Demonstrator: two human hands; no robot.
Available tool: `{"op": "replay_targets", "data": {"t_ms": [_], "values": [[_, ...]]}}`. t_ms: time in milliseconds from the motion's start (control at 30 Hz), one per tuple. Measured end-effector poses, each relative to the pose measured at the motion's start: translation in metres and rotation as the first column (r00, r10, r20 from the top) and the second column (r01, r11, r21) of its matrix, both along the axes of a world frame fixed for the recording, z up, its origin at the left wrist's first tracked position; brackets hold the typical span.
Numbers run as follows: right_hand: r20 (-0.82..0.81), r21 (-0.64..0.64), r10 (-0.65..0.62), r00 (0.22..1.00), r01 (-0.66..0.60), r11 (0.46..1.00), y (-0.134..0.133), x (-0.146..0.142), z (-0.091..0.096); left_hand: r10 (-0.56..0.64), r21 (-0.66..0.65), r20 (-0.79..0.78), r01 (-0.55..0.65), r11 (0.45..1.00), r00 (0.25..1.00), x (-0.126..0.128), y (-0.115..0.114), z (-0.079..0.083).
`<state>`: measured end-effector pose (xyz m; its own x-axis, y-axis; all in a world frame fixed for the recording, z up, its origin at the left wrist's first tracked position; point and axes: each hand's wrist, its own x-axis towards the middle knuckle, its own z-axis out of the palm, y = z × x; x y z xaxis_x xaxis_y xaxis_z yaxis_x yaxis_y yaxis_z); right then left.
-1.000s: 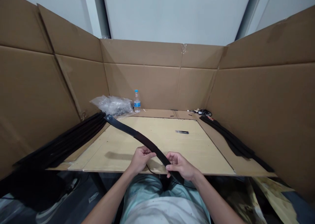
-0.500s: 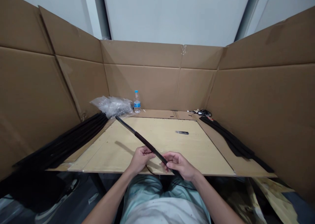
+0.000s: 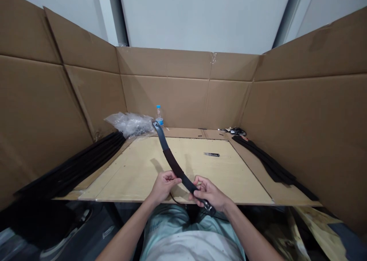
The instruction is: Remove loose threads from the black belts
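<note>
A long, curved dark strip [image 3: 172, 162] slants over the table's front half. Its upper end is smooth and grey-blue with a small hole, its middle is covered in dark brown, and a shiny fitting shows at the lower end. My right hand [image 3: 208, 194] is closed around the lower part. Beside the middle, my left hand [image 3: 166, 185] pinches at the strip's left edge; whether it grips the edge or a thin cord there is hidden. A thin dark cord [image 3: 176, 200] hangs below my left fingers. Thread snips [image 3: 211, 154] lie on the board beyond my hands.
Black strips are piled along the left [image 3: 86, 163] and right [image 3: 266, 159] sides. Clear plastic bags [image 3: 130, 124] and a water bottle [image 3: 159, 117] stand at the back left. Small black parts [image 3: 237, 131] lie back right. Cardboard walls [image 3: 166, 100] enclose the pale board [image 3: 132, 184].
The strip has been turned from its narrow edge to its broad, curved face, and its far end has swung up and right. Both hands stay in nearly the same place.
</note>
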<state>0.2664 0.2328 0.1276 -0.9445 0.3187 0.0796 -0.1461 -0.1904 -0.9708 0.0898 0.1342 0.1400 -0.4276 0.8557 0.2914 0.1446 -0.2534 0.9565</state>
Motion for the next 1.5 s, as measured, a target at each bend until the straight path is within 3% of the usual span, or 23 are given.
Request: {"op": "replay_targets", "data": {"t_ms": [133,267,467,600,967,1100,1200,1333,1500], "values": [[0.036,-0.118,-0.089,0.995,0.093,0.989,0.0,0.0,0.002,0.036,0.015,0.005,-0.036,0.999,0.999,-0.001,0.001,0.0],[0.01,-0.146,-0.141,0.99,0.141,0.979,0.003,-0.003,0.001,0.104,0.008,0.013,-0.104,0.995,0.995,0.0,0.002,0.0],[-0.006,-0.057,-0.099,0.995,0.099,0.993,0.005,-0.005,-0.005,-0.003,-0.015,0.12,0.005,1.0,0.993,0.002,0.002,0.006],[-0.024,0.027,-0.027,0.999,0.028,0.999,0.006,-0.006,-0.009,0.07,-0.038,0.071,-0.068,0.997,0.995,0.002,0.002,0.007],[-0.065,-0.023,0.023,0.998,-0.024,0.999,-0.001,0.0,0.0,0.076,-0.008,-0.061,-0.077,0.997,0.995,0.003,0.0,0.004],[-0.008,-0.129,-0.032,0.999,0.03,0.991,-0.001,0.003,0.003,0.077,0.011,-0.05,-0.076,0.997,0.996,0.001,0.0,0.003],[-0.003,-0.124,-0.087,0.996,0.086,0.988,0.0,0.002,0.002,0.083,0.015,-0.007,-0.083,0.996,0.997,0.001,0.001,0.003],[-0.071,-0.009,-0.069,0.995,0.069,0.998,0.003,-0.001,-0.003,-0.012,-0.029,0.092,0.015,0.999,0.996,0.001,0.001,0.005],[-0.024,0.052,0.019,1.0,-0.018,0.998,0.005,-0.003,-0.005,-0.103,-0.029,0.129,0.108,0.994,0.986,0.002,0.0,0.006]]}}
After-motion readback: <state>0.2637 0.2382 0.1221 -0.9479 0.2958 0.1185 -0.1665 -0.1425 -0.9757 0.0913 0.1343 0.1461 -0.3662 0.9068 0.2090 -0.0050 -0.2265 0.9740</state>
